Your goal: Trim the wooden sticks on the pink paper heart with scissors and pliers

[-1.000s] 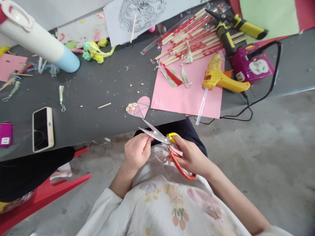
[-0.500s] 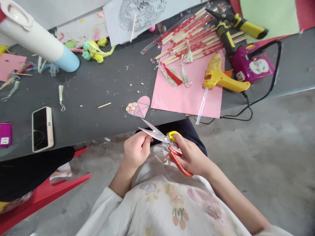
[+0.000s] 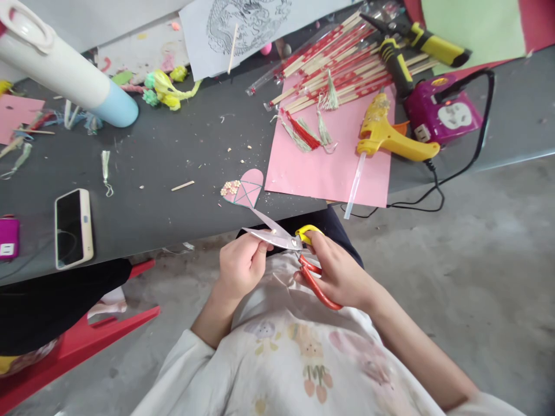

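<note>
My right hand point(image 3: 340, 274) has its fingers through the yellow and red handles of a pair of scissors point(image 3: 284, 240), whose blades are spread. Close to the blades, my left hand point(image 3: 241, 263) is closed in a pinch. A small pale stick end point(image 3: 273, 232) shows between the blades, just above my left thumb; the rest of the stick is hidden by the hand. Beyond the blade tips, a pink paper heart point(image 3: 252, 186) lies at the table edge. Dark lines divide it, and little pale round pieces point(image 3: 229, 188) cover its left lobe.
A yellow glue gun point(image 3: 390, 136) lies on pink paper point(image 3: 325, 173) at the right, near pliers point(image 3: 401, 72), tassels point(image 3: 303, 133) and wrapped chopsticks point(image 3: 321, 58). Its cable hangs past the edge. At the left are a phone point(image 3: 71, 228) and a white-blue bottle point(image 3: 82, 72).
Both hands and the scissors stay almost in place. The blades have shifted very slightly around the pale stick end, and the whole view has drifted a little.
</note>
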Demonstrator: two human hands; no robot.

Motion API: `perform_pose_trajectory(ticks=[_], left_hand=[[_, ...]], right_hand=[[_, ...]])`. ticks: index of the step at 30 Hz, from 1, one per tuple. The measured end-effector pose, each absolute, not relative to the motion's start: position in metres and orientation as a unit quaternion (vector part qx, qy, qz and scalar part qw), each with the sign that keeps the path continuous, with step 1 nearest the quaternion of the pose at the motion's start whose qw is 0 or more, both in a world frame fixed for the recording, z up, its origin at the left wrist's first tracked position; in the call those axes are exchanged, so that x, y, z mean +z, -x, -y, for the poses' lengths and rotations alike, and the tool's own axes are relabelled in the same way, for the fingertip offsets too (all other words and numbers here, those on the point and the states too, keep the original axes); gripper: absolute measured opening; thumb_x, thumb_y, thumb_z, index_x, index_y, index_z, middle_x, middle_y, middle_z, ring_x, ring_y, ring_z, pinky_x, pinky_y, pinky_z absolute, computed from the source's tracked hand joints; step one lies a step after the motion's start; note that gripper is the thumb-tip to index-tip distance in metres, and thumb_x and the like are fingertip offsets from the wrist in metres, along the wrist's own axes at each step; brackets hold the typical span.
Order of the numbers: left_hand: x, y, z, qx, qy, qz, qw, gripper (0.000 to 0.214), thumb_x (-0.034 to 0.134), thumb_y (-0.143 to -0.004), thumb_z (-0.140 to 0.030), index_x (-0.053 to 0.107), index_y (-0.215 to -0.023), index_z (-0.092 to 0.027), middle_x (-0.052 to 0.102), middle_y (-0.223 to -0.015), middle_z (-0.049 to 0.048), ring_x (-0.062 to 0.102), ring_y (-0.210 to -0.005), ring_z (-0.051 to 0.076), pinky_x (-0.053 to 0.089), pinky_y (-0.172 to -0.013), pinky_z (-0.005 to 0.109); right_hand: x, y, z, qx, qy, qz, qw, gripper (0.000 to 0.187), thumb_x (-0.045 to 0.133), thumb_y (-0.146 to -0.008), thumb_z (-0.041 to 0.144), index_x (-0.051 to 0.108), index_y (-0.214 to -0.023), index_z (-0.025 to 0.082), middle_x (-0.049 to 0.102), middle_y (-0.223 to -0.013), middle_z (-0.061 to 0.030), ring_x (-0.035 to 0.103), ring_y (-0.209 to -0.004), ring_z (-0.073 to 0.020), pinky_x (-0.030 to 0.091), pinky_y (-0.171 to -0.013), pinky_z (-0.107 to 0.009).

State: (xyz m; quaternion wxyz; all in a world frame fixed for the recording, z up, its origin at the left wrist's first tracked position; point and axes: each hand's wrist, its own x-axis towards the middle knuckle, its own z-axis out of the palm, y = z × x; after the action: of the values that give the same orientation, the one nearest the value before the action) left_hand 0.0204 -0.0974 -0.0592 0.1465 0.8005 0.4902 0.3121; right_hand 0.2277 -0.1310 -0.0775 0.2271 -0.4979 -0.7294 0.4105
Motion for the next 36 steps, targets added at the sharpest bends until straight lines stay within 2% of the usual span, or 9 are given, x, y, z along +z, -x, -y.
perform_pose_trajectory(ticks=[4, 9, 15, 19, 25, 29, 36], left_hand=[[-0.0588, -0.0204, 0.096, 0.313, -0.803, -0.484, 0.151, 0.021, 0.05, -0.09, -0.013, 0.064, -0.075, -0.019, 0.072, -0.074, -0.0008, 0.066, -0.065, 0.008, 0.048, -0.065, 0.015], [-0.0597, -0.0212, 0.0936, 0.316, -0.806, -0.478, 0.148, 0.02, 0.051, -0.09, -0.013, 0.062, -0.074, -0.018, 0.07, -0.07, -0.0018, 0.064, -0.062, 0.007, 0.046, -0.064, 0.015], [-0.0612, -0.022, 0.0924, 0.304, -0.805, -0.487, 0.149, 0.019, 0.052, -0.088, -0.013, 0.06, -0.072, -0.018, 0.066, -0.064, -0.0028, 0.062, -0.059, 0.008, 0.044, -0.06, 0.016], [-0.0634, -0.0229, 0.0922, 0.291, -0.801, -0.5, 0.155, 0.018, 0.053, -0.088, -0.013, 0.059, -0.072, -0.018, 0.065, -0.064, -0.0029, 0.06, -0.057, 0.007, 0.043, -0.058, 0.017], [-0.0624, -0.0262, 0.0935, 0.29, -0.762, -0.528, 0.238, 0.022, 0.047, -0.092, -0.014, 0.061, -0.074, -0.019, 0.068, -0.067, -0.003, 0.064, -0.063, 0.008, 0.045, -0.065, 0.016], [-0.0601, -0.0272, 0.0944, 0.295, -0.741, -0.536, 0.278, 0.021, 0.048, -0.092, -0.016, 0.065, -0.08, -0.019, 0.07, -0.068, -0.0027, 0.064, -0.062, 0.008, 0.046, -0.064, 0.016], [-0.0561, -0.0281, 0.0954, 0.288, -0.747, -0.534, 0.272, 0.021, 0.049, -0.091, -0.016, 0.064, -0.077, -0.019, 0.07, -0.07, -0.0025, 0.065, -0.064, 0.007, 0.046, -0.066, 0.015]], right_hand=[[-0.0782, -0.2261, 0.1309, 0.404, 0.517, 0.722, 0.22, 0.038, 0.062, -0.083, 0.04, 0.04, -0.107, 0.02, 0.061, -0.1, -0.0111, 0.059, -0.088, -0.0252, 0.049, -0.071, -0.034], [-0.0765, -0.2244, 0.131, 0.412, 0.539, 0.707, 0.198, 0.028, 0.058, -0.086, 0.041, 0.038, -0.092, 0.022, 0.06, -0.086, -0.0055, 0.056, -0.073, -0.0202, 0.044, -0.061, -0.03], [-0.0775, -0.2226, 0.1325, 0.456, 0.548, 0.678, 0.179, 0.029, 0.056, -0.087, 0.043, 0.041, -0.097, 0.021, 0.059, -0.082, -0.0029, 0.054, -0.067, -0.0182, 0.042, -0.058, -0.029], [-0.078, -0.2213, 0.1338, 0.47, 0.547, 0.668, 0.185, 0.032, 0.057, -0.087, 0.043, 0.042, -0.104, 0.02, 0.061, -0.095, -0.0082, 0.059, -0.08, -0.0222, 0.045, -0.063, -0.03], [-0.0793, -0.2226, 0.1334, 0.466, 0.511, 0.692, 0.207, 0.044, 0.056, -0.087, 0.046, 0.039, -0.114, 0.015, 0.057, -0.114, -0.0192, 0.056, -0.106, -0.0312, 0.048, -0.085, -0.041], [-0.0827, -0.223, 0.1342, 0.452, 0.506, 0.702, 0.216, 0.049, 0.057, -0.086, 0.048, 0.038, -0.115, 0.014, 0.055, -0.116, -0.0213, 0.053, -0.112, -0.0343, 0.046, -0.09, -0.045], [-0.0806, -0.2242, 0.1367, 0.463, 0.508, 0.691, 0.223, 0.05, 0.058, -0.086, 0.05, 0.038, -0.114, 0.014, 0.055, -0.115, -0.0215, 0.052, -0.113, -0.0345, 0.046, -0.092, -0.046]])
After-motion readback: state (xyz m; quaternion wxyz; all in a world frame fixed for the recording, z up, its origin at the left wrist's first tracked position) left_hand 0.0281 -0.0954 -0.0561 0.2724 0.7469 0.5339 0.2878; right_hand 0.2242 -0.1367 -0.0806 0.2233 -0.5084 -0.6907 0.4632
